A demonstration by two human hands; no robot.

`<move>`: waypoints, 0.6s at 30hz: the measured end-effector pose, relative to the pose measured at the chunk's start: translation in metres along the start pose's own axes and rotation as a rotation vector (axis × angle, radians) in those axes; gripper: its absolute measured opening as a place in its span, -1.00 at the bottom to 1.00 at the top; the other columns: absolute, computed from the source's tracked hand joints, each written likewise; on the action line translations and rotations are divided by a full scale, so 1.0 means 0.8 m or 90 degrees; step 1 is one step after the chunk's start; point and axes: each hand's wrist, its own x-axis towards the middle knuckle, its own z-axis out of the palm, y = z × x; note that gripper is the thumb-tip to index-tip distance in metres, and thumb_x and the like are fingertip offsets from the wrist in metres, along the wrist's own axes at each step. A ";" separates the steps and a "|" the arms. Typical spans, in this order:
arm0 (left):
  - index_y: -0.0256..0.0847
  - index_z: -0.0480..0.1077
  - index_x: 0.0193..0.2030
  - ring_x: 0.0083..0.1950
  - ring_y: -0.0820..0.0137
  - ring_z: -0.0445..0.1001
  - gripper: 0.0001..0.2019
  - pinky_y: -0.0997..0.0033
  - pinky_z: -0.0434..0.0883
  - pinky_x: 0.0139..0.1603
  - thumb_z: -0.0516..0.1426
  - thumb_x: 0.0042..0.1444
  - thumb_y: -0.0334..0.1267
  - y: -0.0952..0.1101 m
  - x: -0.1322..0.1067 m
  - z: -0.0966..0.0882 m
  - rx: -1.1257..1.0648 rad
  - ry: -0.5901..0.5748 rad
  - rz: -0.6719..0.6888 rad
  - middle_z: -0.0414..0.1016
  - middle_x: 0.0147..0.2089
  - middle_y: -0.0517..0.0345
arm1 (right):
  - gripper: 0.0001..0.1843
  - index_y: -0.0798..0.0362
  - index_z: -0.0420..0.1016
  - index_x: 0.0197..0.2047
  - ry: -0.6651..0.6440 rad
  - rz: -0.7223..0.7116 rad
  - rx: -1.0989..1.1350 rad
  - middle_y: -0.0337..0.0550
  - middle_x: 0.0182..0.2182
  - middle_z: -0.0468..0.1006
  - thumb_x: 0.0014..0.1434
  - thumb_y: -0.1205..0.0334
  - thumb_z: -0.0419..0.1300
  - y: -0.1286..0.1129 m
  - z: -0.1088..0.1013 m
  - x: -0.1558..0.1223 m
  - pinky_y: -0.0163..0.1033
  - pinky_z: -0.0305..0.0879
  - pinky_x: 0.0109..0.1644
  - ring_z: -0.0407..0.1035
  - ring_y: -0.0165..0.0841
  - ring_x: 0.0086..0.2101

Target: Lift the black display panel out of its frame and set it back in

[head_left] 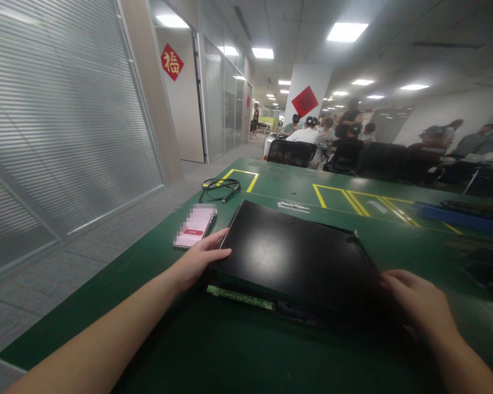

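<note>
— Two hands seen: left hand (201, 258), right hand (421, 303). What is held?

— Panel (287, 257). Black, flat, glossy, gripped by its two opposite side edges. Held over the green table (102, 312), in the middle of the view.

— Left pose?

— Forearm brought in from bottom left, angled up and to the right. Thumb laid out straight on the top face, pointed inward. Index finger run along the left edge; other fingers hidden by the panel and the hand itself. Edge grasped between thumb and fingers.

— Right pose?

— Forearm brought in from bottom right, angled up and to the left. Back of hand turned up, fingers bent in at the right edge. Edge pinched, it seems; fingertips partly lost in shadow, so exact finger placement cannot be told.

— Panel level?

— Near edge looks raised off the table. Whether the far edge is rested on it cannot be told. Green board (242, 297) exposed below the near edge, toward the left.

— Anything close by?

— Phone (195, 225), screen lit, laid just beyond the left hand. Cable (222, 189) coiled past the phone. Yellow tape (319, 196) stuck on the table beyond the panel. People (306, 134) seated well apart, in the background.
</note>
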 end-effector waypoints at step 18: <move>-0.16 0.48 0.41 0.39 -0.05 0.53 -0.20 0.19 0.51 0.31 0.52 -0.02 -0.29 0.010 -0.009 0.008 -0.021 -0.024 0.042 0.56 0.40 -0.14 | -0.62 -0.13 0.68 -0.38 -0.002 -0.028 0.001 -0.06 -0.41 0.71 -0.01 -0.12 0.11 0.009 0.004 0.002 0.02 0.39 -0.16 0.55 0.01 -0.28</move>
